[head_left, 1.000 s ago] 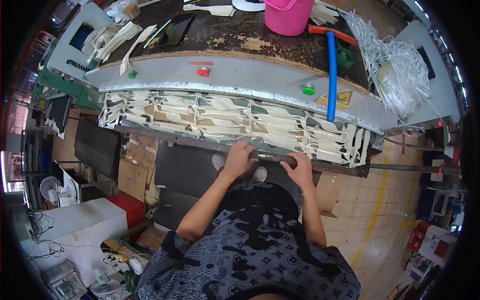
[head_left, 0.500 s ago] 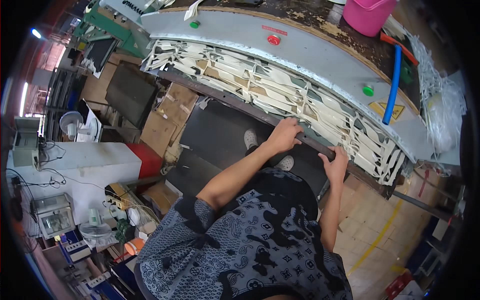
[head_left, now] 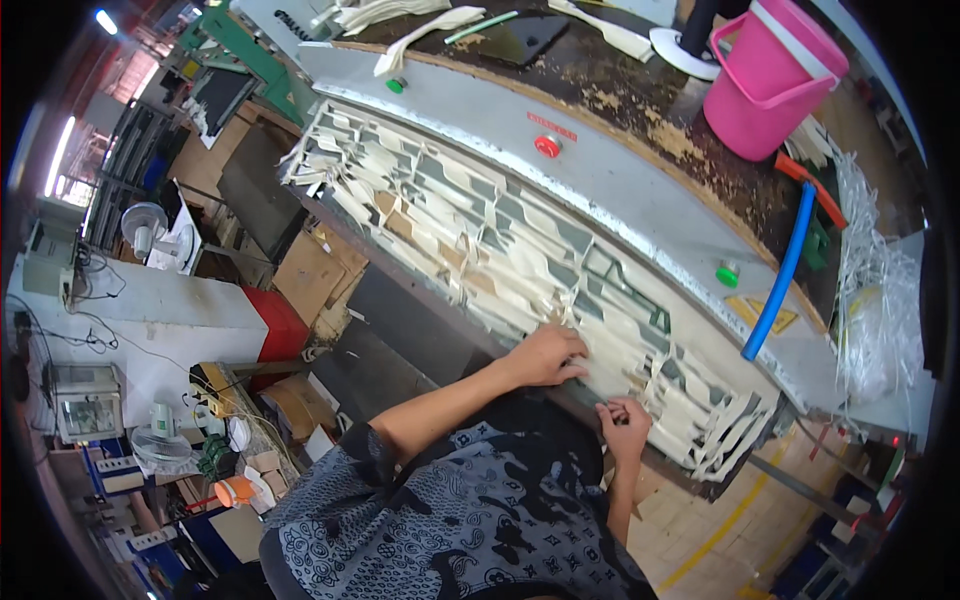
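Observation:
A long dark-edged tray (head_left: 392,262) slants in front of me beneath a grey machine front. Inside it lie many cream-coloured cut-out strips (head_left: 470,225), flat and narrow, among thin upright dividers with grey-green and brown patches between. My left hand (head_left: 545,356) is over the tray's near edge, beside the strips, its fingers bent but apart. Close by on the right, my right hand (head_left: 626,428) is at the same edge with its fingers curled in. Whether anything small sits in those curled fingers is hidden.
Above the tray, the grey machine panel (head_left: 450,105) carries a red button (head_left: 547,146) and green buttons (head_left: 727,274). On its worn top stand a pink bucket (head_left: 760,95) and a cream strip (head_left: 610,33). A blue tube (head_left: 783,270) hangs over the panel at right.
Both hands have let go of the tray's front rail and moved inward over its edge. The tray now reaches farther out toward me, showing more of the strips. My view has shifted too.

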Available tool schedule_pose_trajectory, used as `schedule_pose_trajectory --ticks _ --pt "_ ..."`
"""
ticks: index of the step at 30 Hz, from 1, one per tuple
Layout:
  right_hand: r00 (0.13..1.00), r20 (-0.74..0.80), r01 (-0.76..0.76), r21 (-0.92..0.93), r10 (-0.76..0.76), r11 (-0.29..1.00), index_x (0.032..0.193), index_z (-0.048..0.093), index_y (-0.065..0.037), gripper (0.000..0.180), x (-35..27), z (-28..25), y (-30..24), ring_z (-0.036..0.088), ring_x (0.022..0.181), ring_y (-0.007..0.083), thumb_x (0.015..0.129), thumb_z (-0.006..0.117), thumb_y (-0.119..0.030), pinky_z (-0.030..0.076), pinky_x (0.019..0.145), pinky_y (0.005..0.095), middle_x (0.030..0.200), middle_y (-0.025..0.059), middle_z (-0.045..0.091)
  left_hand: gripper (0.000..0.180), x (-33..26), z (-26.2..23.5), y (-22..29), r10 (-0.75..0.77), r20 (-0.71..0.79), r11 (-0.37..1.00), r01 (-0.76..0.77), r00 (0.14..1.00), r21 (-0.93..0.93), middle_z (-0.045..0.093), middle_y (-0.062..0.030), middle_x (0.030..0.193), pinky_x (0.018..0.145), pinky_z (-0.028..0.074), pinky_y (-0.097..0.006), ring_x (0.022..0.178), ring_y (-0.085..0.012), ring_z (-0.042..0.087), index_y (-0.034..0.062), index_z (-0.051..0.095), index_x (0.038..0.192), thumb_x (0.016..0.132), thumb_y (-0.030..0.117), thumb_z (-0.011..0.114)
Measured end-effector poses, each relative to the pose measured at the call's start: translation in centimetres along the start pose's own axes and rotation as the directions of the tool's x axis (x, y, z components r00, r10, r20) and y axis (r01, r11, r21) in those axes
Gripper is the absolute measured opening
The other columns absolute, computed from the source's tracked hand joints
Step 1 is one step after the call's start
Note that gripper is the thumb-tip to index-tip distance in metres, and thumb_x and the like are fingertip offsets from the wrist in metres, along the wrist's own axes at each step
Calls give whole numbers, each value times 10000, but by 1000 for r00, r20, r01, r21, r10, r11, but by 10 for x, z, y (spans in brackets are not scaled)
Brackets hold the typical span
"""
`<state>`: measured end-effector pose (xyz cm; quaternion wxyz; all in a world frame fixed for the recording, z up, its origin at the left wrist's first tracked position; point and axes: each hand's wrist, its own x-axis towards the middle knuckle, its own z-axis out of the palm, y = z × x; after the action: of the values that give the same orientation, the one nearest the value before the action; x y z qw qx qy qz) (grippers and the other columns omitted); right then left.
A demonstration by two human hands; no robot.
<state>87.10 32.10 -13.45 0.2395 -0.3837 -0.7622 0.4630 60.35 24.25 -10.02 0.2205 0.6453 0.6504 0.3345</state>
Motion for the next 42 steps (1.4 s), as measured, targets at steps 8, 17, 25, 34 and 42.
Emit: schedule_pose_trajectory --ticks 8,17,25,34,42 --pt "920 -348 91 -256 -179 962 1135 717 3 270 113 -25 2 665 1047 376 890 799 -76 516 950 444 1081 186 699 335 139 32 -8 123 4 924 -116 992 365 638 -154 1205 1061 459 -436 1197 -342 596 13 678 1153 819 41 664" --pt "964 -228 39 -384 -136 923 1240 708 4 297 135 -36 33 596 1286 395 958 649 -67 456 1110 492 1381 166 662 360 180 29 -28 19 268 963 -90 963 253 682 -124 1081 879 579 -444 1063 -337 678 68 741 1194 843 35 667" --pt "963 -248 6 -375 -106 927 1251 735 -24 333 132 -32 29 603 1303 354 919 709 -38 458 1094 469 1427 109 652 412 166 19 -23 77 69 993 -82 995 87 649 -129 1004 820 555 -408 980 -323 661 49 735 1212 813 -53 722" --pt "944 -319 24 -196 -87 980 1329 674 -80 621 137 -31 -2 577 1311 350 787 903 -281 444 1098 488 1405 115 624 341 145 -96 40 -14 -485 959 -125 875 -253 654 -73 1138 878 534 -269 997 -130 648 -27 611 1260 942 -79 725" --pt "915 -284 243 -179 -287 953 1378 627 -35 797 163 0 -54 574 1309 382 746 950 -397 471 1101 481 1435 170 586 425 142 -104 53 -524 -620 723 -80 584 -687 659 -37 1186 775 627 -282 1004 -106 681 67 519 1409 1020 -15 669"
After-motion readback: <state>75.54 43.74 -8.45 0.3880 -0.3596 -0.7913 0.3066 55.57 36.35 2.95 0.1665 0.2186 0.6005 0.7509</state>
